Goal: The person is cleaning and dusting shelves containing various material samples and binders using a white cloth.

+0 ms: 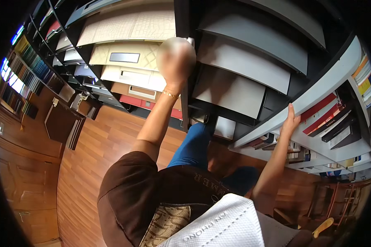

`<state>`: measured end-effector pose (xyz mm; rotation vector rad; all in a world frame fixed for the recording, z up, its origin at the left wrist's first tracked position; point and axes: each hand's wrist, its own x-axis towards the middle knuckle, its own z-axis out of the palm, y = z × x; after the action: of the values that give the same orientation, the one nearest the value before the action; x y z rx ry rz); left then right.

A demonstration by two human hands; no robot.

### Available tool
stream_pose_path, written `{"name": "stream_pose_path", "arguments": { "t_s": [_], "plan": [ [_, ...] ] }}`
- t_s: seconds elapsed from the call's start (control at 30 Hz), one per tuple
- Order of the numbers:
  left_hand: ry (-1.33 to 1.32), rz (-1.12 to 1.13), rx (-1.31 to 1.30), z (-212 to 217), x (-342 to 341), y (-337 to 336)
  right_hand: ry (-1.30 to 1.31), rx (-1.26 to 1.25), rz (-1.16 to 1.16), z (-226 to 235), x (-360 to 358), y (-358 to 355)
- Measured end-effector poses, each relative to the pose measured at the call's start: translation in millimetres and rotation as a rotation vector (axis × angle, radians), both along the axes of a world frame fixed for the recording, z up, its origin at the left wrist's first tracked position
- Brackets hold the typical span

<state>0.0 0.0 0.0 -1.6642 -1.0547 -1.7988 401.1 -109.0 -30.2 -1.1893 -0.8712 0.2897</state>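
Note:
My left hand (176, 61), with a gold bracelet at the wrist, reaches up to the dark upright post (184, 94) between two racks of panels. Blur covers its fingers, and a small white thing (190, 40) shows beside them, its kind unclear. Next to this hand are the ends of a cream patterned panel (146, 55) and a beige textured panel (127, 26). My right hand (292, 121) grips the front edge of a white bookshelf (272, 123), with one digit pointing up along the board.
Grey and white panels (243, 61) slope out on the dark rack ahead. Red and black binders (329, 117) stand in the bookshelf. Colour samples (29, 61) hang at far left above a wooden door (24, 177). A wooden chair (338, 201) is at lower right, on the wood floor (86, 177).

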Motion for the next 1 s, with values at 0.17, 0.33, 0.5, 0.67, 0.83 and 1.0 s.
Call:
{"name": "stream_pose_path", "arguments": {
  "t_s": [0.17, 0.33, 0.5, 0.67, 0.83, 1.0],
  "plan": [
    [0.015, 0.026, -0.018, -19.1, -5.2, 4.0, -0.002, 0.020, -0.002, -1.8, -5.9, 5.9],
    [0.062, -0.039, -0.161, -57.8, -10.8, -19.0, -0.057, -0.042, -0.015, -4.2, 1.4, 1.6],
    [0.085, 0.021, 0.022, 56.1, -8.7, -2.5, 0.004, -0.050, -0.032, -15.4, 9.0, 5.3],
    [0.199, 0.160, 0.370, 197.2, -17.2, 22.6, -0.036, -0.104, -0.061, -10.0, 7.0, 3.0],
    [0.203, 0.151, 0.313, 203.4, -12.1, 24.3, -0.059, -0.182, -0.023, -13.0, 14.1, 5.7],
    [0.453, 0.117, 0.087, 126.7, -32.8, -1.3, -0.106, -0.199, -0.002, -15.6, 9.4, 8.6]
  ]
}}
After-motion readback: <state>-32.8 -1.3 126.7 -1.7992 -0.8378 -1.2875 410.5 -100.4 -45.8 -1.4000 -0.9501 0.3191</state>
